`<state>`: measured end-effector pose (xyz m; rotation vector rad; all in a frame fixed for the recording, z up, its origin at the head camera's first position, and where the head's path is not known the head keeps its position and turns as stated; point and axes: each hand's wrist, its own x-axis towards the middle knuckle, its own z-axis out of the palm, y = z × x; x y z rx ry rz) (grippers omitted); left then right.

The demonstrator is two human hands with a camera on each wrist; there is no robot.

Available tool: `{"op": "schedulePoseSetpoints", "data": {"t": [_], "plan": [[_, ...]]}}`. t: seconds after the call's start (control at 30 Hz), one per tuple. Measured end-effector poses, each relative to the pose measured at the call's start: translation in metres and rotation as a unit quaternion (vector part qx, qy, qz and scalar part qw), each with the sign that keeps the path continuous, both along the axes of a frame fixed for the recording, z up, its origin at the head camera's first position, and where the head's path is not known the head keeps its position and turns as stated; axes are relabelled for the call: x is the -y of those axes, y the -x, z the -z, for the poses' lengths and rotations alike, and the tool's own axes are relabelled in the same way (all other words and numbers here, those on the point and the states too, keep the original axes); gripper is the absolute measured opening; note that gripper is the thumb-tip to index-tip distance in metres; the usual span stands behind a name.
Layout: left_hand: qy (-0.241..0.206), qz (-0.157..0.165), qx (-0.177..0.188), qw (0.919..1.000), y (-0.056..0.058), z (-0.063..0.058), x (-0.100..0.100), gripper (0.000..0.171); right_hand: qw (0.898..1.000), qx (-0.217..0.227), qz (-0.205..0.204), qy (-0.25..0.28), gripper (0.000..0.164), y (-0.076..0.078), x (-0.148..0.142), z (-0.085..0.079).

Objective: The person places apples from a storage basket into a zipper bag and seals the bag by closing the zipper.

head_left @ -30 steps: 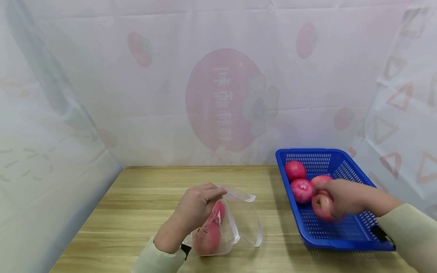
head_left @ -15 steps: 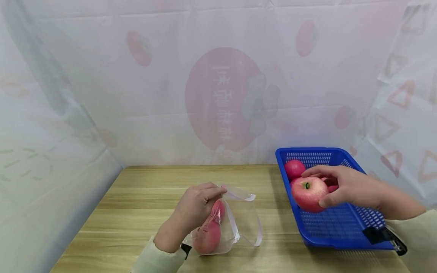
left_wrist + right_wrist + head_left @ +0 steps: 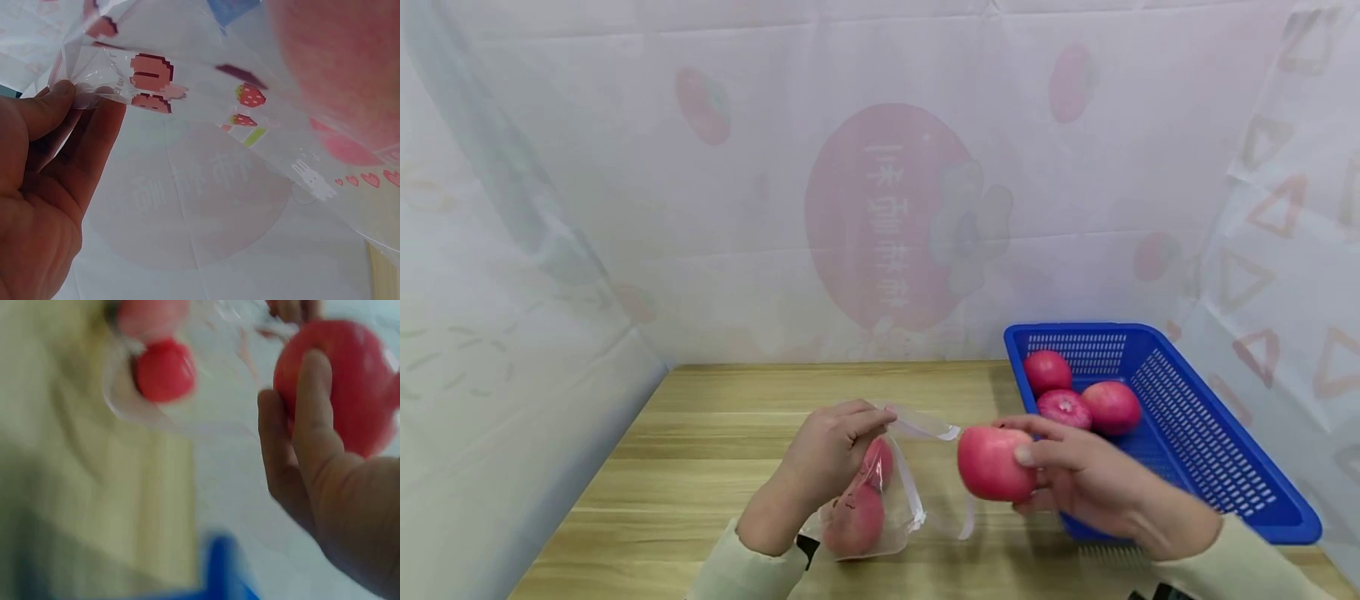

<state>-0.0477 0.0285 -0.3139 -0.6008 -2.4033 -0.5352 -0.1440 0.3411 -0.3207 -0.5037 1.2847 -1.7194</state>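
My left hand (image 3: 835,450) pinches the upper edge of a clear plastic bag (image 3: 206,144) printed with strawberries, a rabbit and hearts. Inside the bag, which lies with its white-trimmed mouth facing right, two red apples (image 3: 854,521) show through the film. My right hand (image 3: 1086,475) grips another red apple (image 3: 996,463) between thumb and fingers, in the air between the bag's mouth and the blue basket. In the right wrist view that held apple (image 3: 337,381) appears large, with the bagged apples (image 3: 164,370) beyond it to the left.
A blue plastic basket (image 3: 1262,492) with slotted walls stands on the right of the wooden table (image 3: 715,433). Three apples (image 3: 1112,408) sit in its back left part. A printed cloth (image 3: 737,208) hangs behind the table and along both sides.
My right hand has lifted an apple out of the blue basket and carried it left toward the bag's mouth. The left hand stays in place on the bag.
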Motion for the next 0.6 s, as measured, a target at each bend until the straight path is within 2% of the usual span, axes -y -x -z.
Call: {"op": "schedulePoseSetpoints", "data": {"t": [0.07, 0.17, 0.27, 0.4, 0.6], "plan": [[-0.001, -0.003, 0.001, 1.0000, 0.000, -0.001, 0.000, 0.020, 0.999, 0.030, 0.017, -0.001, 0.056, -0.010, 0.013, 0.011], [-0.001, -0.006, 0.001, 1.0000, -0.001, -0.002, -0.001, 0.021, 0.998, 0.045, 0.042, -0.012, 0.056, -0.018, 0.027, 0.024], [0.001, -0.004, -0.002, 1.0000, -0.001, -0.003, -0.001, 0.020, 0.997, 0.050, 0.053, -0.015, 0.048, -0.022, 0.037, 0.033], [0.004, -0.001, -0.005, 1.0000, -0.002, -0.002, -0.001, 0.019, 0.997, 0.054, 0.058, -0.015, 0.042, -0.024, 0.048, 0.039], [0.004, -0.004, -0.005, 1.0000, -0.002, -0.003, -0.001, 0.019, 0.995, 0.040, 0.086, -0.033, 0.047, -0.028, 0.060, 0.041]]}}
